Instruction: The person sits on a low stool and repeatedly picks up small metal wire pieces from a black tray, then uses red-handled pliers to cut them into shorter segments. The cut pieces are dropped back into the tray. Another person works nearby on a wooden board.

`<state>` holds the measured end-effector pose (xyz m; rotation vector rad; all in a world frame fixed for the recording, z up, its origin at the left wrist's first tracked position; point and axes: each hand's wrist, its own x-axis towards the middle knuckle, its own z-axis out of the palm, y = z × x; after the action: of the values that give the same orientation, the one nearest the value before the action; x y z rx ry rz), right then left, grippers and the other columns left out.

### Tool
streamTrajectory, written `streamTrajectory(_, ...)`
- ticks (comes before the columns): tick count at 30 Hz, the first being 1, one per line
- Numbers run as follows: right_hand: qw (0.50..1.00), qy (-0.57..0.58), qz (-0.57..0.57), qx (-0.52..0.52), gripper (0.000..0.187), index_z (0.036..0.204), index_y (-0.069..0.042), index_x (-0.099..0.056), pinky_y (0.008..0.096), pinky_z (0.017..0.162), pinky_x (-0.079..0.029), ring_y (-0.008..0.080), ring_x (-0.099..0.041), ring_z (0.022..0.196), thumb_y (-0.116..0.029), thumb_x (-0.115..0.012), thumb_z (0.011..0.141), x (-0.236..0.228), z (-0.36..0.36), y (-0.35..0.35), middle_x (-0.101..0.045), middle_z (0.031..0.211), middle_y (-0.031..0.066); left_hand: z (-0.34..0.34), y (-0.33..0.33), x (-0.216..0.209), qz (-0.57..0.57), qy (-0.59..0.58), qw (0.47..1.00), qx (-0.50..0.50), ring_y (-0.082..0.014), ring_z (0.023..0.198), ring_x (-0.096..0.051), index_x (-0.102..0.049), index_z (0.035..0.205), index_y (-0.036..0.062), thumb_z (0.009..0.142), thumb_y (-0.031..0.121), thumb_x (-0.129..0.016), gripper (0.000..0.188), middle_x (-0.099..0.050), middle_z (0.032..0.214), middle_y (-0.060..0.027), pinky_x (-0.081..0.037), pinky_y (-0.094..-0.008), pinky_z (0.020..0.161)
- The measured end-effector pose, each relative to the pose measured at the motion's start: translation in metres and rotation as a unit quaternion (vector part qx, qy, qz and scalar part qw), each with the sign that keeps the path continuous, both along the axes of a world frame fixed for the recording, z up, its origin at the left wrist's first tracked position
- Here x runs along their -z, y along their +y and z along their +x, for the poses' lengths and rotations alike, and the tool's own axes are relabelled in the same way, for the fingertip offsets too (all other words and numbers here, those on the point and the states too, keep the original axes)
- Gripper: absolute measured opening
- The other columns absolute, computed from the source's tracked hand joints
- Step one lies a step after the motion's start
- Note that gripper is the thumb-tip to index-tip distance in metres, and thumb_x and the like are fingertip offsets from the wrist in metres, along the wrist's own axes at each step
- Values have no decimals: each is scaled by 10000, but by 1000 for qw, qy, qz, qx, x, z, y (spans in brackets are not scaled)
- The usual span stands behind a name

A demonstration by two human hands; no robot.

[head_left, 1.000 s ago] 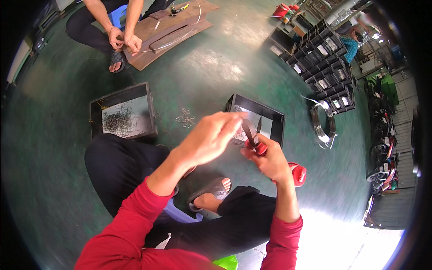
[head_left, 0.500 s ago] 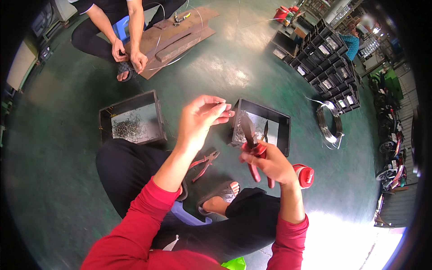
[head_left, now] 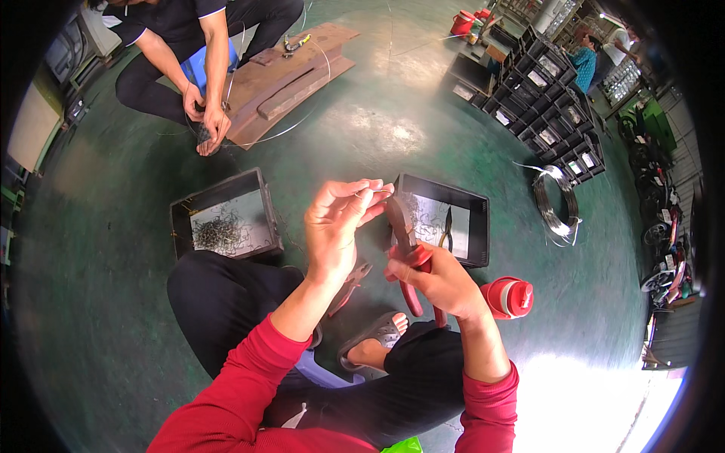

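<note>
My left hand (head_left: 334, 226) is raised in front of me, its thumb and fingers pinching a small piece of thin wire (head_left: 384, 190). Close beside it, my right hand (head_left: 449, 283) grips red-handled pliers (head_left: 402, 226). Their dark jaws point up and meet the wire near the left fingertips; whether they are closed on it I cannot tell. Below my left wrist, a second pair of red-handled pliers (head_left: 350, 290) lies on the floor, partly hidden by the forearm. Behind the pliers stands a black crate (head_left: 485, 230) with scattered wire pieces and another pair of pliers (head_left: 448, 226) in it.
At the left another black crate (head_left: 275, 219) holds a heap of small bent wire pieces (head_left: 219, 235). A red jug (head_left: 507, 297) stands by my right wrist. A wire coil (head_left: 557, 204) and stacked black crates (head_left: 540, 106) are farther right. Opposite, a person handles wire beside rusty metal plates (head_left: 321, 47).
The pliers in my right hand have come left to my left fingertips. My left hand has lowered slightly. The other person's hands have shifted down and left with the wire.
</note>
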<state>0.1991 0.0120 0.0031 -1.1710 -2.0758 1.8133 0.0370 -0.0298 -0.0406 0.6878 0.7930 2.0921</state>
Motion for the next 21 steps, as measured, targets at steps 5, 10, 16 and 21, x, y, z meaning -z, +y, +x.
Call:
streamTrajectory(5,1000,7,3,5,284,959,3,-570,264,500,-383,82,-462,447,-266,-617,878,4,1,0,-512,509,9,3,1,0,11,-7,1000,3,-259,985,-647,-586,960,83,915,60,-562,56,-654,1033,-111,-548,-319,813)
streamTrajectory(10,999,32,9,17,301,985,13,-579,271,595,-432,96,-531,561,-263,-622,873,5,1,1,-577,602,38,6,2,2,7,-3,1000,5,-258,995,-643,-582,947,84,913,56,-561,49,-652,1040,-109,-550,-319,815)
streamTrajectory(16,999,22,7,24,315,969,25,-597,295,685,-467,126,-592,711,-270,-633,864,2,1,0,-640,726,80,6,2,8,17,7,1000,23,-266,1047,-617,-582,963,76,907,45,-565,66,-637,1081,-119,-528,-350,864)
streamTrajectory(21,991,-94,64,65,303,937,11,-600,332,681,-473,192,-632,725,-271,-658,844,-6,7,8,-648,744,137,-24,3,-3,-51,87,989,104,-295,1192,-516,-507,1237,19,928,100,-525,320,-541,1255,-165,-437,-423,983)
